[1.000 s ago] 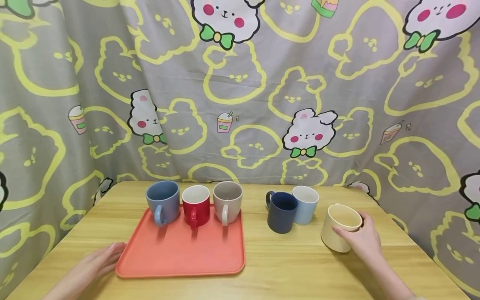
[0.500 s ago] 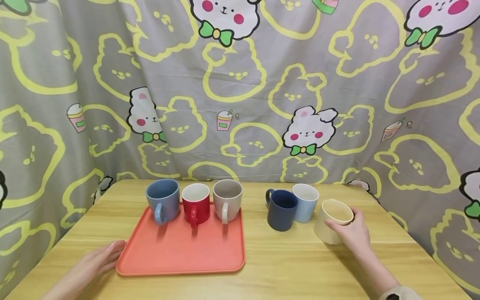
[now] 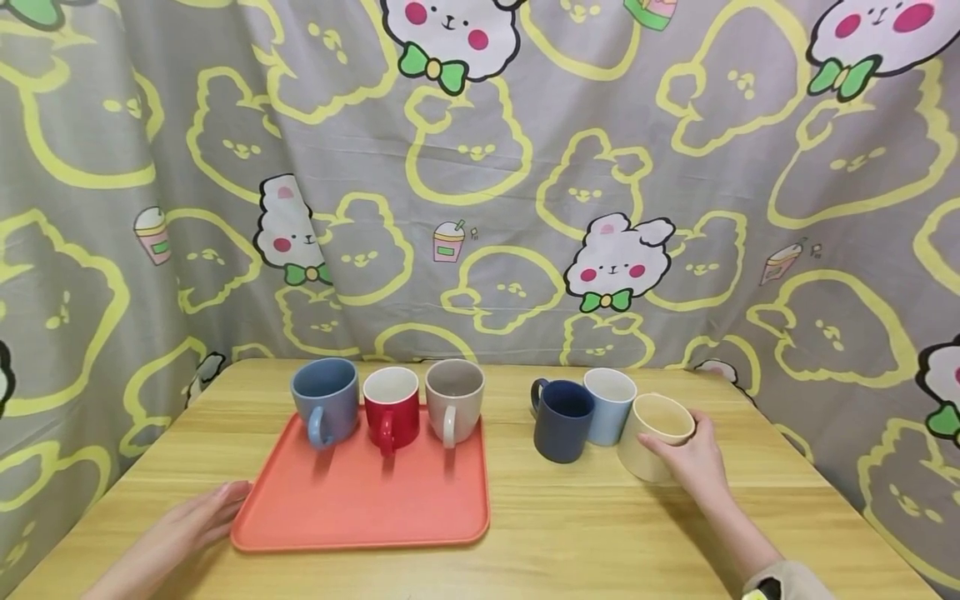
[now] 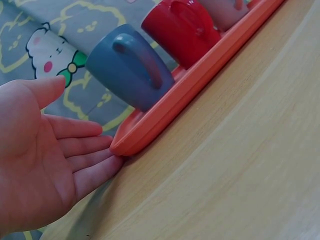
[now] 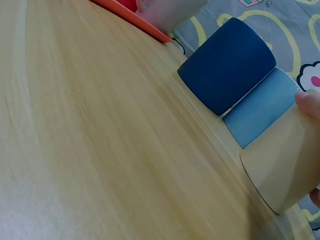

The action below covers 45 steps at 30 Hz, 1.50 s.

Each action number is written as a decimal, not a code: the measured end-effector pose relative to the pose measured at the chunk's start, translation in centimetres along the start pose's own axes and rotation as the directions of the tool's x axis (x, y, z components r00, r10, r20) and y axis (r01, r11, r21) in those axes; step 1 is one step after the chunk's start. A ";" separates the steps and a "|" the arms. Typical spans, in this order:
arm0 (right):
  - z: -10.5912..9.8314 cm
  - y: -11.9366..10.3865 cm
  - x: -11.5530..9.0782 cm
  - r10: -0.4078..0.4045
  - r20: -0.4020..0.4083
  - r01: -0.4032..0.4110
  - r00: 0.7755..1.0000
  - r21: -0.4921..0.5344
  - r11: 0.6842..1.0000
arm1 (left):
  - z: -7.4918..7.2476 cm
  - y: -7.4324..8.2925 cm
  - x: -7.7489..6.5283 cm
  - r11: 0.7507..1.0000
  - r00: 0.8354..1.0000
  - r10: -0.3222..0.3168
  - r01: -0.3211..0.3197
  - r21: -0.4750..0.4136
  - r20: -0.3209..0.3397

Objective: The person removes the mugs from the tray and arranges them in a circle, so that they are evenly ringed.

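My right hand (image 3: 699, 462) grips a cream mug (image 3: 641, 454) from its right side, thumb near the rim. No handle shows on this mug, and I cannot tell whether its base fully rests on the table. Just left of it stands a light blue mug (image 3: 609, 408), partly behind a navy mug (image 3: 562, 422). My left hand (image 3: 197, 521) lies beside the coral tray (image 3: 360, 508); in the left wrist view its straight fingertips (image 4: 107, 162) touch the tray's corner. Along the tray's far side stand a blue mug (image 3: 327, 400), a red mug (image 3: 392, 408) and a grey mug (image 3: 455, 400), handles facing me.
Everything stands on a wooden table (image 3: 555, 542). A patterned curtain (image 3: 487, 183) hangs behind its far edge. Bare wood lies between the tray and the navy mug.
My right hand has moved the cream mug left and slightly away from me, up close to the light blue mug. The left hand, the tray and the other mugs have stayed put.
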State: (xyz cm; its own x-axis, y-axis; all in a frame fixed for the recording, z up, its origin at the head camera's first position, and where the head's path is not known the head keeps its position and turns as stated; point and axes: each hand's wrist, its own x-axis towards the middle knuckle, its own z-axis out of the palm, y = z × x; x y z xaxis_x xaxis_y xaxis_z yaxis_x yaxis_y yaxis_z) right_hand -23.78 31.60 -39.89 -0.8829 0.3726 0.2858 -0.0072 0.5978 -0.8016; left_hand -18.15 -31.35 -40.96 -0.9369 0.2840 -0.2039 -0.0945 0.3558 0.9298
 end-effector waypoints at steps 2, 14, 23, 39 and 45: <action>0.0 0.1 0.0 -0.003 0.004 0.003 1.000 0.008 1.000 | 0.0 0.1 0.0 1.000 1.000 -0.007 0.007 0.003 -0.009; -0.5 -0.1 -0.2 -0.013 0.056 0.012 0.998 0.010 1.000 | 0.0 0.0 0.0 1.000 1.000 -0.022 0.022 0.002 -0.004; -1.8 -0.8 -0.3 -0.104 0.047 0.102 0.993 0.029 0.994 | 0.0 0.0 0.0 1.000 1.000 -0.028 0.028 0.006 -0.008; -1.8 -8.2 -0.8 -0.297 0.056 0.286 0.953 0.149 0.946 | 0.0 0.2 -0.2 0.999 0.998 -0.053 0.053 0.012 -0.021; 0.7 -11.3 -0.9 -0.347 0.166 0.293 0.923 0.281 0.914 | 0.3 0.5 -0.2 0.999 0.998 -0.038 0.038 0.010 -0.040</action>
State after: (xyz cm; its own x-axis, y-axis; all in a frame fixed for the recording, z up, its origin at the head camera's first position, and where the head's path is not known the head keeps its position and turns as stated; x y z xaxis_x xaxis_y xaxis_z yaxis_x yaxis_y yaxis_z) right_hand -23.30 24.00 -31.47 -0.8903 0.0188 0.4549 -0.3974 0.4557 -0.7965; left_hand -17.93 -30.93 -40.53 -0.9454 0.2343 -0.2263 -0.1269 0.3749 0.9183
